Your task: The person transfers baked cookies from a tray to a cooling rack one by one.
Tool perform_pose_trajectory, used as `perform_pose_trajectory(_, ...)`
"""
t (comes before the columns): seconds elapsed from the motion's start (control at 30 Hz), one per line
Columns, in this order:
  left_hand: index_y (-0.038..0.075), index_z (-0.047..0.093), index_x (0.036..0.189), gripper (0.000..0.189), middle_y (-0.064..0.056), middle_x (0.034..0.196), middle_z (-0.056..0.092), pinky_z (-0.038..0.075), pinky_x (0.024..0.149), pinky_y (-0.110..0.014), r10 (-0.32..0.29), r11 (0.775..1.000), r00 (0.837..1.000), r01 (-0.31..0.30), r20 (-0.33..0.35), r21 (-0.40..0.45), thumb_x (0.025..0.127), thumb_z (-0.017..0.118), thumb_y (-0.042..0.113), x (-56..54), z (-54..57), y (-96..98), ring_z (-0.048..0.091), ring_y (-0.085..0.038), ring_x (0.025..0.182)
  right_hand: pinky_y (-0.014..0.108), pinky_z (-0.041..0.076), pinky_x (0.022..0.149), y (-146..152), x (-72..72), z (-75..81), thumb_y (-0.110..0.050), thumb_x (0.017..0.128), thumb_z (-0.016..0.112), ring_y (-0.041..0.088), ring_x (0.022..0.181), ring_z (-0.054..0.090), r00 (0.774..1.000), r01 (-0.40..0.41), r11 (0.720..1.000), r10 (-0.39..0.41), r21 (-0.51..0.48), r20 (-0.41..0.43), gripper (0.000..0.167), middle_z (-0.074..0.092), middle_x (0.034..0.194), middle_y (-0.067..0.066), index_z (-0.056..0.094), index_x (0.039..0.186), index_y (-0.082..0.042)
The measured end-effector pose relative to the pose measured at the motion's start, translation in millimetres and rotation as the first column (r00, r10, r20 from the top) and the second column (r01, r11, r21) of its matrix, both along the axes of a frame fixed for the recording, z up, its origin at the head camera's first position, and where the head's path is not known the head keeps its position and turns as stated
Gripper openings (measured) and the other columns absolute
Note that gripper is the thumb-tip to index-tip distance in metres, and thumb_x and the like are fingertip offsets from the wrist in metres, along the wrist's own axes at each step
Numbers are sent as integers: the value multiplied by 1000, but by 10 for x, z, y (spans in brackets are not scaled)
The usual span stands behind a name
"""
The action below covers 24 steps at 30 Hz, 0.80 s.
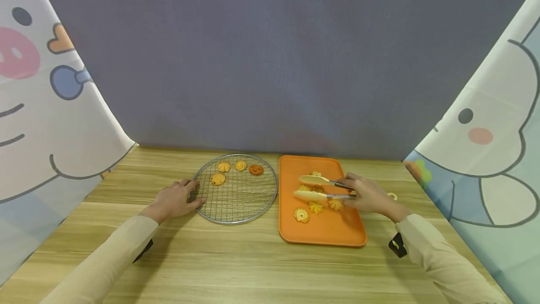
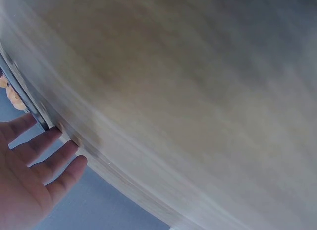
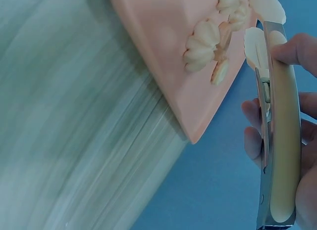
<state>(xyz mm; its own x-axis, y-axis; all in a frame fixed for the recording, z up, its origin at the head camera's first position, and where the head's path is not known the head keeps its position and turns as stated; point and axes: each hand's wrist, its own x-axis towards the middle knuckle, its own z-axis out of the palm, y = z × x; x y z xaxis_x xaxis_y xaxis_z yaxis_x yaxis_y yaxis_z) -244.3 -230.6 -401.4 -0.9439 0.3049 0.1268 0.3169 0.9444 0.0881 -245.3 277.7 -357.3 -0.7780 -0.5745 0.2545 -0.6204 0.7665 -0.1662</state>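
Observation:
A round wire rack (image 1: 244, 201) carries a speckled round cookie (image 1: 218, 179), two ridged cookies (image 1: 240, 165) and a brown pretzel (image 1: 256, 170). My left hand (image 1: 177, 199) rests at its left rim, fingers spread and fairly straight. On the right, my right hand (image 1: 366, 193) grips a pair of tongs (image 3: 283, 131) with cream tips and a cream handle inlay. The two tong tips are spread apart above the orange tray (image 1: 322, 233). Several cookies lie there, among them a ring-shaped one (image 1: 301, 215) and a flower-shaped one (image 1: 315, 207); the tongs partly hide others.
Rack and tray stand side by side on a wood-grain table (image 1: 219, 262), with a narrow gap between them. A grey cloth backdrop (image 1: 270, 60) rises behind the table. Printed cartoon panels (image 1: 476, 154) flank it left and right.

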Motion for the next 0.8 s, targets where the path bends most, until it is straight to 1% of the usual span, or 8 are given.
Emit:
perform_pose_trajectory(0.17,6,49,129,64,-25,126,51,45,79,-62,1,1000,1000,-1,1,-2,85,55,52,6,12,0,49,-48,111,17,30,49,53,18,-11,-16,73,74,1,59,36,1000,9,1000,-8,14,-4,42,53,84,-4,63,112,-2)
perform_pose_trajectory(0.3,5,48,129,65,-26,126,51,46,77,-61,1,1000,1000,-1,-5,-4,84,56,52,5,12,3,49,-48,110,18,31,50,82,26,-1,-16,75,73,1,60,38,1000,13,999,-13,31,18,41,54,84,-3,63,112,-1)
perform_pose_trajectory(0.47,6,48,130,66,-25,126,52,46,78,-61,8,1000,1000,-8,-10,-5,84,55,53,-1,-5,-7,50,-48,110,18,32,50,89,21,31,-16,77,71,2,60,39,999,14,998,-16,56,45,41,54,83,-2,62,114,-1)
perform_pose_trajectory(0.67,6,48,130,65,-25,126,51,45,80,-61,3,1000,1000,-3,-1,-15,84,54,53,-27,-28,-25,49,-48,110,18,31,48,85,-9,57,-17,77,70,1,59,39,998,-3,997,-2,73,63,41,54,80,-2,63,114,1)
perform_pose_trajectory(0.8,7,49,129,64,-25,125,52,45,80,-61,1,1000,1000,-1,-3,-6,85,54,52,-30,-34,-25,50,-49,109,18,31,48,63,-18,94,-16,77,70,2,58,38,997,-15,997,9,78,71,39,54,79,0,64,111,1)
